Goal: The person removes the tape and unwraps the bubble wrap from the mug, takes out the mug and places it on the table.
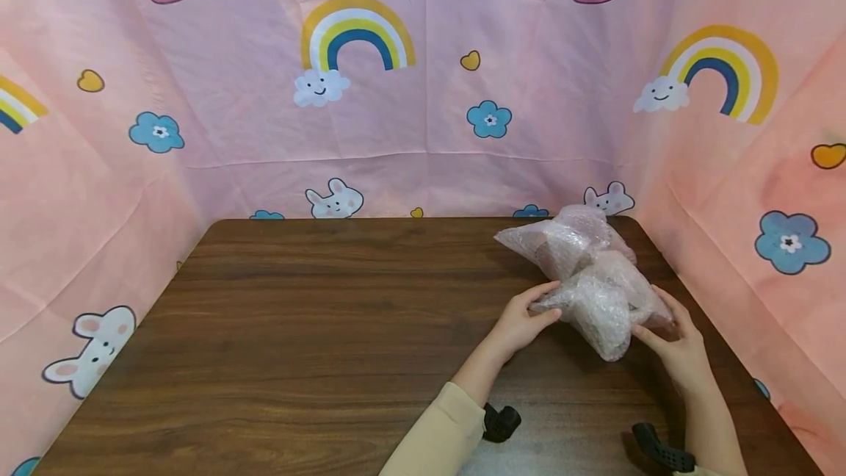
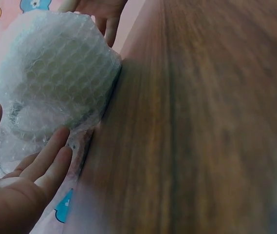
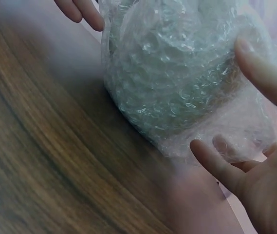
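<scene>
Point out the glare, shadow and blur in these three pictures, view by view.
Head view: pale sheen on the table near the bottom edge, soft shadow below the bubble wrap; left wrist view: dim overall, the table's grain smeared out of focus toward the right; right wrist view: small bright glints on the bubble wrap, hazy blurred patches along the table.

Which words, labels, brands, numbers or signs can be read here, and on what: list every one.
None can be read.
Front bubble-wrapped bundle: no lettering visible.
Rear bubble-wrapped bundle: no lettering visible.
Backdrop: printed pictures, no readable text.
Table: wood grain, no markings legible.
</scene>
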